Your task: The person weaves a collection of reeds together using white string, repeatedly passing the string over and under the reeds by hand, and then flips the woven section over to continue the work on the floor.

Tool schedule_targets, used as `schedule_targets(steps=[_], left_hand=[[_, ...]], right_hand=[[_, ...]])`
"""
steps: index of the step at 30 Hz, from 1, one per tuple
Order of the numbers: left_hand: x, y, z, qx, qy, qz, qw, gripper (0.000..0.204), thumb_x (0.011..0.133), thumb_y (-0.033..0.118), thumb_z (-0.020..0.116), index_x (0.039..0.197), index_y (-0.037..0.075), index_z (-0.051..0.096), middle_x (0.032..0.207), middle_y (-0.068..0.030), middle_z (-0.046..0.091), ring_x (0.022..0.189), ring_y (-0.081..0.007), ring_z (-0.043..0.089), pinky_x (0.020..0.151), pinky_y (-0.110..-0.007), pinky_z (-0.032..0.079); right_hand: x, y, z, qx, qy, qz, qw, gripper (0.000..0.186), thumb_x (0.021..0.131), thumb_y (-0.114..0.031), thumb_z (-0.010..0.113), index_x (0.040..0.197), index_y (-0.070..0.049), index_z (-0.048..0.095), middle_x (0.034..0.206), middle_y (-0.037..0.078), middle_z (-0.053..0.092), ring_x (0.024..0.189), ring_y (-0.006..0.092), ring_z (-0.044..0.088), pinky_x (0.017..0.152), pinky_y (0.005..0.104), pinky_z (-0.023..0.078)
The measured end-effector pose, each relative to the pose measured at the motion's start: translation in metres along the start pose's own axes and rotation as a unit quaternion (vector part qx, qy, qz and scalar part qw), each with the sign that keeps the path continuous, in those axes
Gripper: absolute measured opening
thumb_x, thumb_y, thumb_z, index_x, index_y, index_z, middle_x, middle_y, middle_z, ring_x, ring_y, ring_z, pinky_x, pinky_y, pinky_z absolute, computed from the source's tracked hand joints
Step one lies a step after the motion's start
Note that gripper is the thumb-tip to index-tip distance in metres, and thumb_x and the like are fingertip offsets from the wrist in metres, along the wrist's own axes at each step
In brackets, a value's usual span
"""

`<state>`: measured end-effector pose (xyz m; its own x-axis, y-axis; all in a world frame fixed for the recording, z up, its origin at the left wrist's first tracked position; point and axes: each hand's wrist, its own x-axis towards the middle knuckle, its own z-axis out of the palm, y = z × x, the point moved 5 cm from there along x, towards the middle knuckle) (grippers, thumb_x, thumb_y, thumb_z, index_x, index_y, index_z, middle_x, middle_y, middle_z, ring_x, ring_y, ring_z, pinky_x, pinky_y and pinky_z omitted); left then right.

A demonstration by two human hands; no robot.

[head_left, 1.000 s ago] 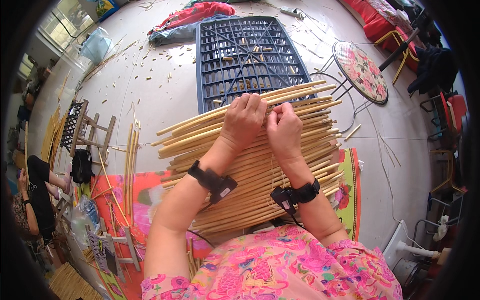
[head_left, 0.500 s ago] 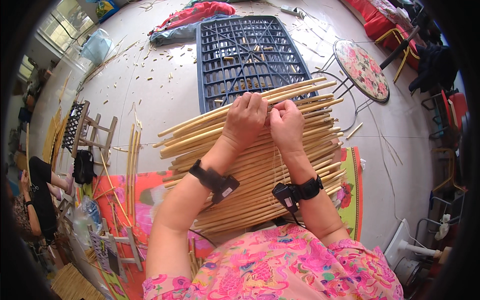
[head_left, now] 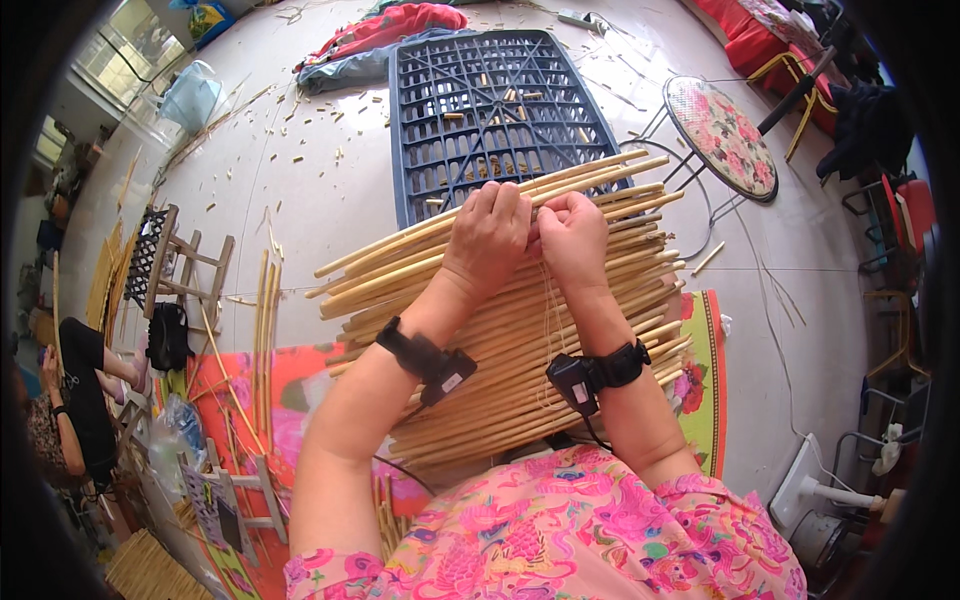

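Observation:
A mat of pale, straight plant stalks lies across my lap, its stalks side by side in a slant. My left hand curls closed over the far stalks. Close beside it, my right hand is closed in a pinch, thumb against forefinger. Thin string hangs in loops from between the hands down over the mat. The exact grip at the fingertips is hidden behind my fingers. A black band with a small box sits on each wrist.
A dark blue plastic crate stands beyond the mat, with stalk offcuts on it. Right of it is a round flowered stool. A small wooden stool and loose stalks are at left. A co-worker sits at far left.
My right hand has shifted very slightly, staying close against the left. The mat and my left hand have barely moved.

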<state>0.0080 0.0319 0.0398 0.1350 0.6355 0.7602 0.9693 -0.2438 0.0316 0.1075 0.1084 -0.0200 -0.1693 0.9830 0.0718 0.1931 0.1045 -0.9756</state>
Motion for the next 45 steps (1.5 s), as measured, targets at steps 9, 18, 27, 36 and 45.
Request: schedule_targets(steps=[9, 18, 27, 36, 45], left_hand=[[-0.003, -0.003, -0.001, -0.025, 0.003, -0.005, 1.000, 0.009, 0.077, 0.011, 0.061, 0.081, 0.007, 0.054, 0.075, -0.0070, 0.046, 0.072, -0.0247, 0.050, 0.063, -0.037, 0.043], [-0.001, -0.001, 0.000, -0.027, 0.024, 0.006, 0.999, 0.007, 0.078, 0.008, 0.061, 0.079, 0.008, 0.054, 0.074, -0.0053, 0.047, 0.069, -0.0231, 0.051, 0.062, -0.035, 0.043], [-0.003, -0.006, 0.002, -0.044, 0.004, -0.018, 0.999, 0.003, 0.076, 0.008, 0.061, 0.077, 0.008, 0.058, 0.073, -0.0037, 0.048, 0.071, -0.0218, 0.052, 0.063, -0.034, 0.044], [0.003, -0.010, 0.007, -0.069, -0.049, -0.053, 0.995, 0.001, 0.077, 0.007, 0.060, 0.077, 0.006, 0.061, 0.076, -0.0055, 0.052, 0.075, -0.0242, 0.054, 0.067, -0.036, 0.047], [0.001, -0.012, 0.006, -0.078, -0.050, -0.054, 0.994, 0.004, 0.078, 0.007, 0.061, 0.075, 0.006, 0.062, 0.076, -0.0055, 0.054, 0.075, -0.0245, 0.057, 0.065, -0.035, 0.049]], right_hand=[[-0.008, -0.029, -0.012, 0.048, -0.080, 0.021, 0.995, 0.011, 0.081, -0.011, 0.063, 0.079, -0.001, 0.061, 0.064, 0.012, 0.064, 0.056, 0.0272, 0.063, 0.056, 0.0382, 0.050], [0.024, -0.079, -0.002, -0.452, -0.134, -0.262, 0.842, 0.021, 0.084, -0.028, 0.059, 0.085, -0.007, 0.064, 0.090, 0.012, 0.066, 0.093, 0.0306, 0.059, 0.084, 0.0435, 0.043], [0.046, -0.060, 0.014, -0.462, -0.254, -0.274, 0.804, 0.023, 0.084, -0.020, 0.052, 0.075, -0.001, 0.060, 0.079, 0.019, 0.063, 0.081, 0.0376, 0.060, 0.074, 0.0483, 0.045], [0.062, -0.043, 0.025, -0.360, -0.161, -0.330, 0.858, 0.023, 0.085, -0.023, 0.054, 0.080, -0.003, 0.064, 0.085, 0.017, 0.064, 0.085, 0.0361, 0.061, 0.078, 0.0459, 0.046], [0.044, -0.061, 0.017, -0.507, -0.272, -0.162, 0.802, 0.028, 0.085, -0.029, 0.053, 0.086, -0.003, 0.065, 0.083, 0.018, 0.066, 0.082, 0.0373, 0.063, 0.075, 0.0454, 0.049]])
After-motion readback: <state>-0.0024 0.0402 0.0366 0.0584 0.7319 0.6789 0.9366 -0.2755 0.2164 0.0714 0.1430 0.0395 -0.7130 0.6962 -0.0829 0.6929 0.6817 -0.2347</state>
